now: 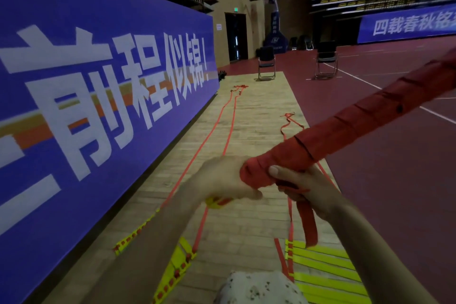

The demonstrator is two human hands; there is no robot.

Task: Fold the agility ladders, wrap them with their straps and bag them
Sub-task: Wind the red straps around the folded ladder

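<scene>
The long red bundle (350, 128), which looks like a folded ladder already bound in red webbing or slid into a red sleeve (I cannot tell which), is held in the air across the right of the view, slanting up to the right. The left hand (222, 177) closes around its near end, and the right hand (303, 187) grips just beside it, thumb on top, fingers curled under. A loose red strap tail (308, 224) hangs down from the right hand. My judgement: the wrapping step is near its end, and the next move calls for tucking or fastening that tail so the wrap holds. On the wooden floor (256, 116) below lie more yellow ladder rungs (323, 266) with orange straps (229, 128) running away towards two folding chairs (266, 63), beside a blue banner (98, 86).
</scene>
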